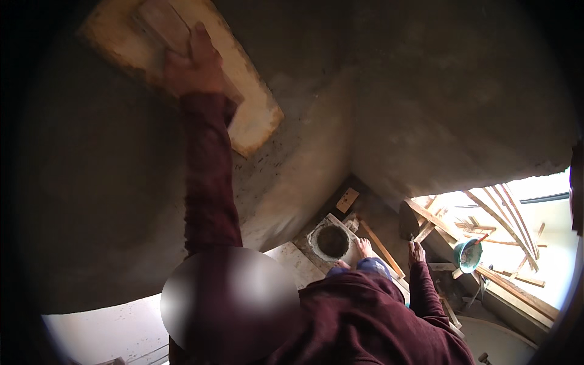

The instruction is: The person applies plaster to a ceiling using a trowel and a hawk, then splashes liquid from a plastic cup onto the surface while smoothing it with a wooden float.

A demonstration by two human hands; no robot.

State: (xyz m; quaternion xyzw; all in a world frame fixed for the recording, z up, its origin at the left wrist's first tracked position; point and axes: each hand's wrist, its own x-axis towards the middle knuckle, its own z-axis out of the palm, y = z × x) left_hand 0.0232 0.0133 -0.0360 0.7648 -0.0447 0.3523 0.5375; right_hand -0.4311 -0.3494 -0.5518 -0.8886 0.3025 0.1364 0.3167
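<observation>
Our left hand (196,70) is curled round the wooden handle (163,24) of a pale, rectangular wooden float (258,118), high at the grey plastered wall (292,176); our right hand (417,252) — lower down, likewise closed — grips a dark-bladed trowel (408,222), right of a round, pale-rimmed bucket (312,240).

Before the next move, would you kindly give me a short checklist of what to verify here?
1. Left hand gripping the wooden float: ok.
2. Right hand holding the trowel: ok.
3. Float fully flat against the wall: cannot tell from this angle.
4. Round bucket upright: ok, its opening faces up.
5. Bucket's contents sufficient: cannot tell, the inside is dark.
6. Feet protected: not ok, they look bare.
</observation>
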